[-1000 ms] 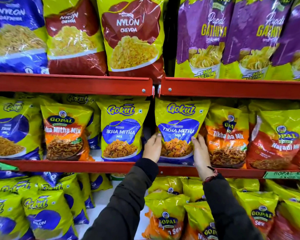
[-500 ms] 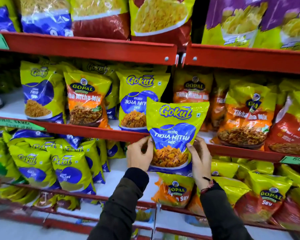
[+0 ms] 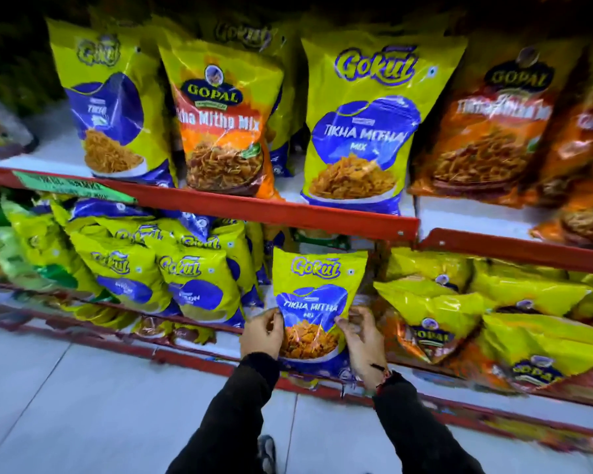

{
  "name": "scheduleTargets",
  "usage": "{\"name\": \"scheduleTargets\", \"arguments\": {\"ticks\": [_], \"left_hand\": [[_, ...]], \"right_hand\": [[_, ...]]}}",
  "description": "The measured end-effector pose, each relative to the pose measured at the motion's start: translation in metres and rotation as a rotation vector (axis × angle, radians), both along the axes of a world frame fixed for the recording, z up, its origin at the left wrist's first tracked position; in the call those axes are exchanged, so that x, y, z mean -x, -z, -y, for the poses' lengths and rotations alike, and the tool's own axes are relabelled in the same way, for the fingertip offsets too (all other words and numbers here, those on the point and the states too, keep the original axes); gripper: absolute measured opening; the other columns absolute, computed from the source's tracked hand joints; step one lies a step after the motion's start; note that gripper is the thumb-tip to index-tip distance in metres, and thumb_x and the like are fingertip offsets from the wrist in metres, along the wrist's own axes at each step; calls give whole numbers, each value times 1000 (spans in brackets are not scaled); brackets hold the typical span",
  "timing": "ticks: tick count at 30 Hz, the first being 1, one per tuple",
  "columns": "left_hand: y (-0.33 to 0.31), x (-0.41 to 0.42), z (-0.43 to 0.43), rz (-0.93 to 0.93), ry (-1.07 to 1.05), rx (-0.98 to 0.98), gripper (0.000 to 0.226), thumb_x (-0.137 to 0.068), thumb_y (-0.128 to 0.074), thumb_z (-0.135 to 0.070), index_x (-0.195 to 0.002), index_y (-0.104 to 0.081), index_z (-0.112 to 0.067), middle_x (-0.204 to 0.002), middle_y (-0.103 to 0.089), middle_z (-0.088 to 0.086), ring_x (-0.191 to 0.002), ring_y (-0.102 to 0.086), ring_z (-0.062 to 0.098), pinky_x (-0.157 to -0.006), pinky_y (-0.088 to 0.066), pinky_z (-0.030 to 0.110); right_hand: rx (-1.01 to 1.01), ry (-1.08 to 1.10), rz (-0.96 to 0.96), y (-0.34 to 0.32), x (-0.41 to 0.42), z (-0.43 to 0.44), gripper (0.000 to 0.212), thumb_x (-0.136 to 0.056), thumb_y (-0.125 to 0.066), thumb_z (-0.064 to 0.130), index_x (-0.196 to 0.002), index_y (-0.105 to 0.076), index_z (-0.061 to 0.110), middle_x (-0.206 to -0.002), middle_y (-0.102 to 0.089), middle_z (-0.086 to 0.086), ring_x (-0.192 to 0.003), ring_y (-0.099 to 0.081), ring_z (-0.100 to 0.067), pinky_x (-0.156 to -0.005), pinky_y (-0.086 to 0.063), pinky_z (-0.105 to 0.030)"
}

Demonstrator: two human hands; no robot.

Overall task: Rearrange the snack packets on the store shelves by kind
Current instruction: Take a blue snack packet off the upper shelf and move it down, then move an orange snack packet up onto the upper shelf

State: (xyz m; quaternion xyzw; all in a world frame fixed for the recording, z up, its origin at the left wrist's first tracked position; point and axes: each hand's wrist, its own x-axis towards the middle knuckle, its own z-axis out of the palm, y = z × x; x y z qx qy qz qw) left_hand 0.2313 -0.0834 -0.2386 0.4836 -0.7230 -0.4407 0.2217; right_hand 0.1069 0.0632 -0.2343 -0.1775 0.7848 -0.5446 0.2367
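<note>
Packet (image 3: 317, 302), yellow and blue, marked Gokul Tikha Mitha: upright, held in front of the lower shelf (image 3: 322, 381), between the Gokul packets (image 3: 172, 278) on the left and the Gopal packets (image 3: 476, 323) on the right. My left hand (image 3: 261, 335) pinches its lower left edge; my right hand (image 3: 365, 343) grips its lower right edge (dark sleeves on both arms). Upper shelf (image 3: 254, 206): a bigger packet (image 3: 367, 124) of the same kind stands upright.

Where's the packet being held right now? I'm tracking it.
Lower centre of the head view: the packet sits between both hands, before the lower shelf, right of the yellow Gokul packets.
</note>
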Motion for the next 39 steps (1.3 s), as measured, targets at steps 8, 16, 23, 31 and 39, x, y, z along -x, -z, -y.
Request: {"name": "scheduleTargets", "arguments": {"ticks": [8, 16, 23, 31, 39], "left_hand": [[29, 72, 60, 196, 265, -386, 35, -100, -40, -10, -126, -61, 0, -135, -60, 24, -129, -55, 34, -106, -40, 33], [36, 76, 66, 164, 305, -402, 51, -98, -49, -17, -148, -40, -9, -153, -44, 13, -141, -43, 29, -119, -32, 33], [-25, 38, 61, -166, 360, 312, 31, -98, -43, -32, -125, -58, -37, -120, -65, -12, -113, -55, 7, -95, -38, 19], [-164, 24, 110, -484, 250, 888, 29, -100, -44, -25, -121, -63, -25, -114, -66, -6, -107, -58, 12, -100, -37, 19], [-254, 43, 166, -414, -127, 578, 56, -97, -43, -22, -151, -33, -10, -158, -31, 14, -147, -28, 31, -120, -20, 39]], "right_hand": [[-310, 172, 198, 40, 51, 70, 36, -92, -63, 34, -121, -62, 11, -122, -70, -19, -118, -62, -35, -99, -46, -38], [-313, 75, 160, 46, 59, 75, 47, -99, -52, 33, -142, -45, 17, -143, -56, -12, -121, -56, -29, -101, -41, -37], [40, 116, -572, -26, 12, 75, 29, -103, -39, 38, -119, -60, 25, -113, -65, 5, -103, -61, -13, -86, -54, -37], [539, 97, -833, -161, -5, 135, 23, -105, -42, 29, -113, -64, 24, -107, -69, 9, -96, -67, -7, -81, -52, -20], [314, -11, -513, -236, 14, 212, 53, -101, -46, 28, -150, -36, 12, -155, -38, -13, -145, -36, -26, -117, -27, -27]]}}
